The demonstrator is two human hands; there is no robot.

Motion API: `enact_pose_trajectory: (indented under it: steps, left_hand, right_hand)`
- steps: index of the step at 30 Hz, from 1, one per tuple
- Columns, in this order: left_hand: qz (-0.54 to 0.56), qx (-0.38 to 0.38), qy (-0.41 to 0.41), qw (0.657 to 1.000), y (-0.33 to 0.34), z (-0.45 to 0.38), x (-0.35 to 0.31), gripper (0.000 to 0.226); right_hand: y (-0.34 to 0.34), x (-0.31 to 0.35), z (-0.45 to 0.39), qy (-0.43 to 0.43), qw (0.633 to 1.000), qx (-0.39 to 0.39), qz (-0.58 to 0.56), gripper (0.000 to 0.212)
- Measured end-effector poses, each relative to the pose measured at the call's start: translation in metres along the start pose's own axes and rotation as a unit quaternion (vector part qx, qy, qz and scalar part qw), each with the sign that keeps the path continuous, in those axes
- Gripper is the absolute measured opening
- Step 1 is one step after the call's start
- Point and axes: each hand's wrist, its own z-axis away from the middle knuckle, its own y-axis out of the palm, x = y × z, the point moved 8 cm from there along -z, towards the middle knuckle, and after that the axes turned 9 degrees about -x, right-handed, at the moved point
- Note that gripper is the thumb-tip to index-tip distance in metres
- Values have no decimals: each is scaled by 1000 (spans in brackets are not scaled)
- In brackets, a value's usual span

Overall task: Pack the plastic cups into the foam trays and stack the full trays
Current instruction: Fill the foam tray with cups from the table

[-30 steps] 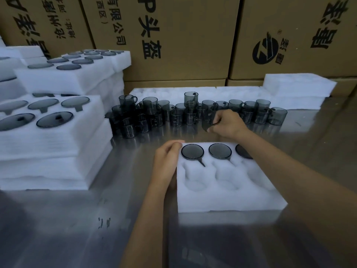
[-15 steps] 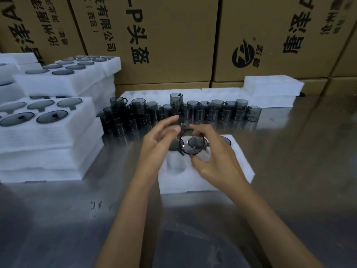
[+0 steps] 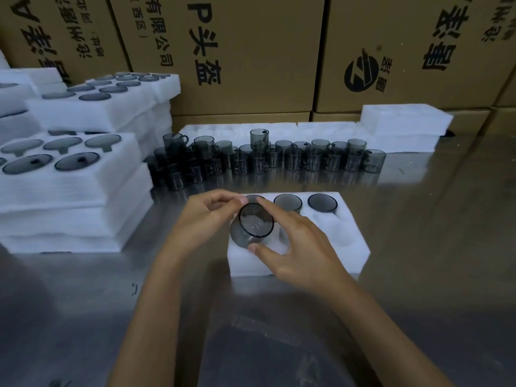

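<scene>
Cardboard boxes back the steel counter; mid-frame, my right hand and left hand pinch a smoky grey plastic cup above the white foam tray — tilted, it could jam entering its pocket.

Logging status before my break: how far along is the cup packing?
Done: filled trays are stacked at left, and the tray in front has its far row filled. In hand: the right hand and left hand hold a smoky cup over the near row. Left: three near pockets, then the loose cups behind, and stacking.
</scene>
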Motion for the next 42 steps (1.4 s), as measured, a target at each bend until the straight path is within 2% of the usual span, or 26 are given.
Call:
enact_pose_trajectory:
  steps: [12,16,19,22,28,37,42]
  left_hand:
    - [-32,-2,-46,998,1,0,18,13]
    - [-12,-3,-49,999,2,2,15,19]
    - [4,1,-93,996,1,4,22,30]
    - [33,24,-149,988,3,7,32,32]
    - [49,44,-179,982,8,5,48,33]
    - [39,25,-168,985,11,-1,56,33]
    - [33,-6,-148,988,9,-5,61,31]
  right_hand:
    - [0,-3,3,11,999,2,41,75]
    - [0,0,3,3,999,-2,54,73]
    - [-1,0,3,5,999,-2,52,71]
    - [0,0,3,1,998,12,68,68]
    - [4,8,5,-32,992,26,116,60]
    - [13,9,6,-59,977,57,197,73]
    - [13,10,6,-54,975,55,207,71]
